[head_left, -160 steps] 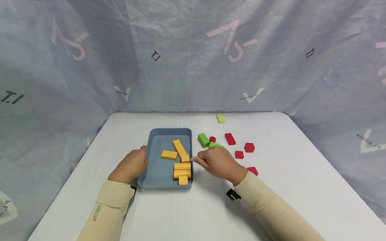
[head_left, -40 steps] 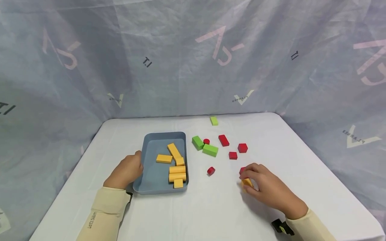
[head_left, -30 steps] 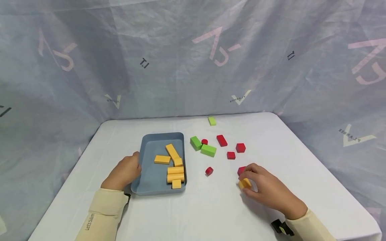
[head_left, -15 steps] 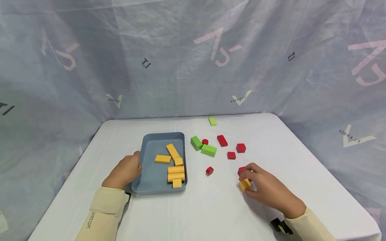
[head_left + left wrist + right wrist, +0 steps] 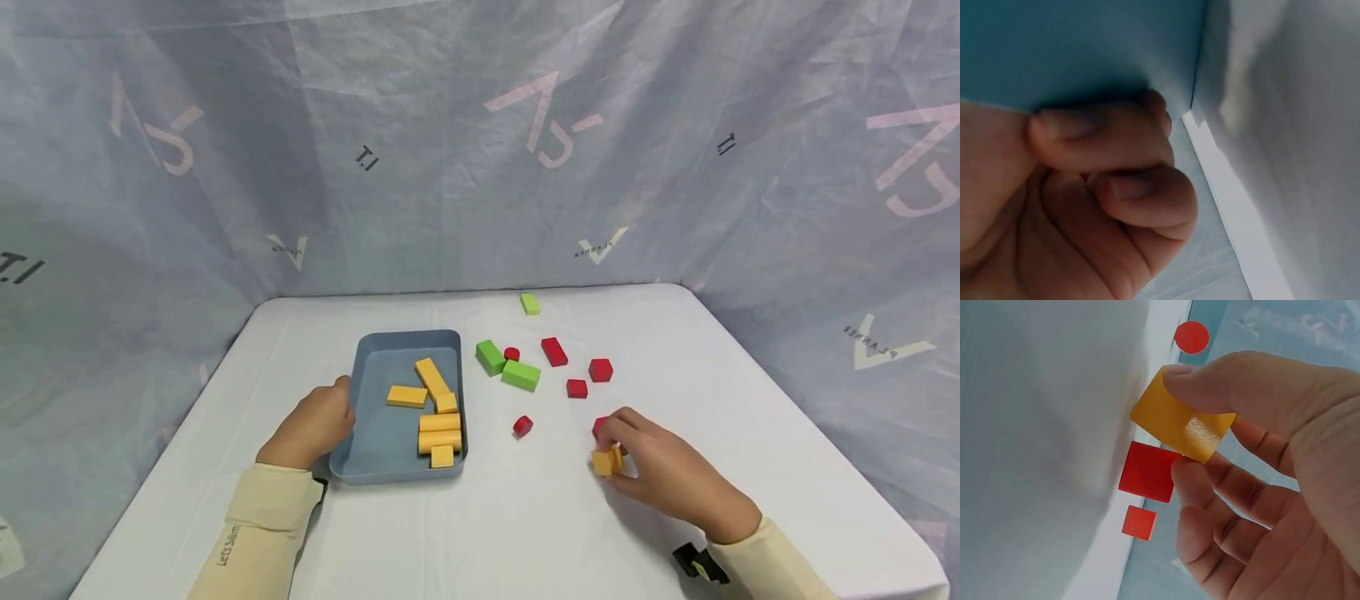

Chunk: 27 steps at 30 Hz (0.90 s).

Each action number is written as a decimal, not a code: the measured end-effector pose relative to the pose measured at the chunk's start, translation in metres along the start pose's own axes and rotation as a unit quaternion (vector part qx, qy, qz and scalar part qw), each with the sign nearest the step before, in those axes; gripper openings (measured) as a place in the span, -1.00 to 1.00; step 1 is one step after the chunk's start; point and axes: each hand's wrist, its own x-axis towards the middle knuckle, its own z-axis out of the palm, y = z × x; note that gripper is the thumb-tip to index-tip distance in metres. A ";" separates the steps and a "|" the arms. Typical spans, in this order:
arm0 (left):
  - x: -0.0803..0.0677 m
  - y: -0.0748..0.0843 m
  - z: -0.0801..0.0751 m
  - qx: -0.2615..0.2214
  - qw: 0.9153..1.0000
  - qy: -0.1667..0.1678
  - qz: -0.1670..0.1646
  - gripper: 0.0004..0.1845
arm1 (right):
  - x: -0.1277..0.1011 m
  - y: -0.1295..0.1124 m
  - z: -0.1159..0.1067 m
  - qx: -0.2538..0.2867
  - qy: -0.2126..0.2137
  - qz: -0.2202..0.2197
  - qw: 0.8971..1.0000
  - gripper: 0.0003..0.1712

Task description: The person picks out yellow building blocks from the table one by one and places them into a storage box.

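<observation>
One yellow block is pinched between the thumb and fingers of the right hand, low over the white table, beside a red block. The left hand grips the blue tray by its near left rim, fingers curled, with six yellow blocks inside.

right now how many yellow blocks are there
7. Six lie in the blue tray: a flat one, a long diagonal one, a small one, two bars, a square. The right hand pinches the seventh.
</observation>
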 end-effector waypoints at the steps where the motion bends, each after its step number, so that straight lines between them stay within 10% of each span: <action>1: 0.000 0.000 0.000 -0.001 1.000 0.000 -0.001 -0.61 | 0.000 0.000 0.000 0.001 -0.001 0.000 1.000 -0.47; 27: -0.003 0.003 -0.002 0.003 1.000 0.006 0.005 -0.55 | 0.021 -0.016 -0.011 0.026 -0.023 0.011 0.999 -0.58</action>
